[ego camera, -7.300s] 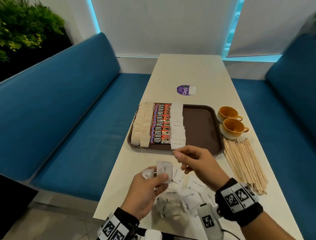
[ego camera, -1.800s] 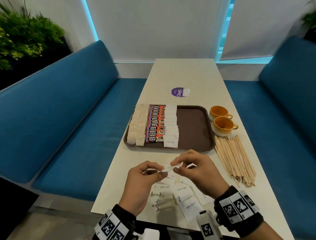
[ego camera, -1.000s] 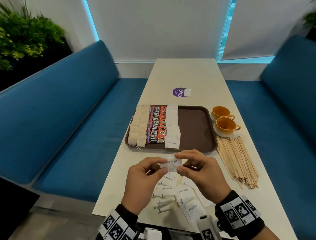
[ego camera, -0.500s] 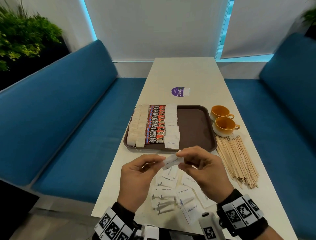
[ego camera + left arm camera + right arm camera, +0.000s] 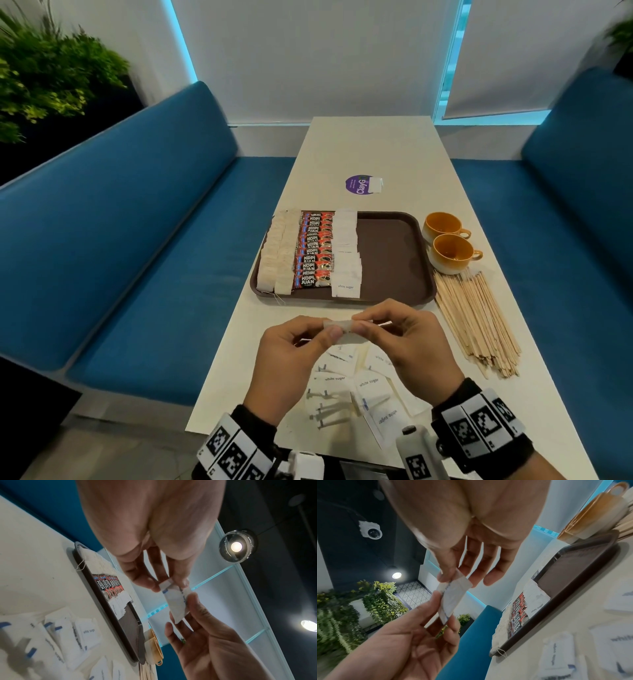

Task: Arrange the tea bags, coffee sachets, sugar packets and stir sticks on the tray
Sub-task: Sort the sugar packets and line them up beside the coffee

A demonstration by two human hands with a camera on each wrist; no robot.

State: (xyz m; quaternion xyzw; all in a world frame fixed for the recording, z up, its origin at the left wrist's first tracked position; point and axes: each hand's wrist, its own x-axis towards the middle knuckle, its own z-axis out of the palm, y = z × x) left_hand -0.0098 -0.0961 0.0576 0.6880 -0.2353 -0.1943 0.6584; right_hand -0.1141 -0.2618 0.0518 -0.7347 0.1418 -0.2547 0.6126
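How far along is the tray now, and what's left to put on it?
Done: tea bags, coffee sachets and a row of sugar packets lie in columns on the tray's left half. In hand: the left hand and right hand both pinch one sugar packet. Left: the loose sugar packets on the table and the stir sticks beside the tray.

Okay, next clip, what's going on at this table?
A person is stocking a brown tray. Both the left hand and the right hand pinch one sugar packet above the table. The tray already holds rows of tea bags, coffee sachets and sugar packets. More loose packets lie under the hands. The stir sticks lie on the table beside two cups.
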